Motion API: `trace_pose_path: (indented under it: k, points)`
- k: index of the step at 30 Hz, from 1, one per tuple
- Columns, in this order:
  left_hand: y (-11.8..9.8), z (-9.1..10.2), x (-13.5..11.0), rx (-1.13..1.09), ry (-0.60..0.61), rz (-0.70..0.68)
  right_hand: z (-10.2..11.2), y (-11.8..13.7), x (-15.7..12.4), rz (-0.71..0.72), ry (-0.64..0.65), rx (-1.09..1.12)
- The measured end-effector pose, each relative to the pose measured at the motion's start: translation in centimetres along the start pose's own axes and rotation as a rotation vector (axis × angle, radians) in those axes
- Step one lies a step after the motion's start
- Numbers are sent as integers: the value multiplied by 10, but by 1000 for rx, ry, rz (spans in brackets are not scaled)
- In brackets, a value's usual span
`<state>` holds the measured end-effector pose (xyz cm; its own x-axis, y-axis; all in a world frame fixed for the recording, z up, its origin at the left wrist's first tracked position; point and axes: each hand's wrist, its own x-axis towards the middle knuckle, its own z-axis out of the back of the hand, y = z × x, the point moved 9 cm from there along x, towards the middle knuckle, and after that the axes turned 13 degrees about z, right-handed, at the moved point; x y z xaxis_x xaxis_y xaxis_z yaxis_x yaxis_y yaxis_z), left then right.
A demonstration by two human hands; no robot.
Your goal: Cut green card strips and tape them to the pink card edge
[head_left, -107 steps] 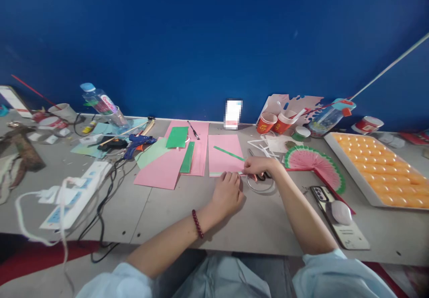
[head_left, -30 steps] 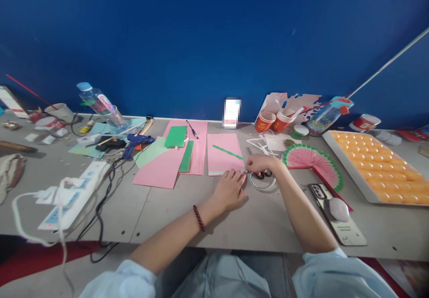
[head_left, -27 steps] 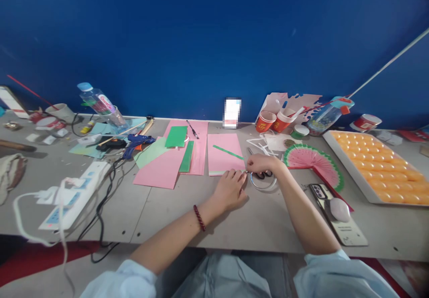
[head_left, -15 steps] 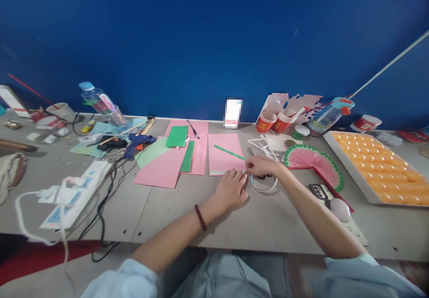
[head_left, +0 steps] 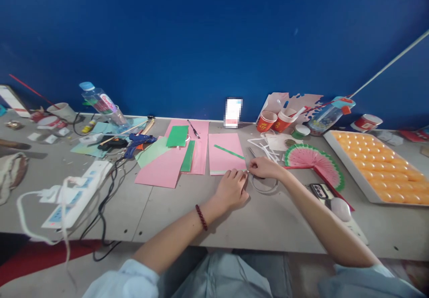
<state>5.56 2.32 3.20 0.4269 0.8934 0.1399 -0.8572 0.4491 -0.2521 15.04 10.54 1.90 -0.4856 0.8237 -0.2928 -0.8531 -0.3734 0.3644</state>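
My left hand [head_left: 231,188] lies flat with its fingers stretched over the lower right edge of a pink sheet [head_left: 223,148]. A narrow green strip [head_left: 229,151] slants across that sheet, and a pale strip of tape [head_left: 219,172] runs along its bottom edge. Just right of the sheet's corner, my right hand [head_left: 266,167] is closed in a pinch at the tape's end; its fingertips are partly hidden. Below the right hand is the roll of tape [head_left: 264,190], a pale ring partly covered by the hand.
Left are pink and green papers [head_left: 161,166], a blue glue gun [head_left: 139,142] and a power strip [head_left: 78,190] with cables. To the right lie white strips [head_left: 263,148], red paper cups [head_left: 267,121], a watermelon-patterned fan [head_left: 311,157] and a tray of orange balls [head_left: 385,164]. A phone [head_left: 233,112] stands behind.
My right hand has shifted slightly to the right, away from the left hand. The left hand stays on the sheet's edge.
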Motion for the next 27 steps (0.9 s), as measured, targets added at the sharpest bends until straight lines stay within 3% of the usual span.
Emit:
trace_pose_path:
  k: [27]
  points:
    - [0, -1, 0, 11, -22, -11, 7, 12, -18, -122, -178, -49]
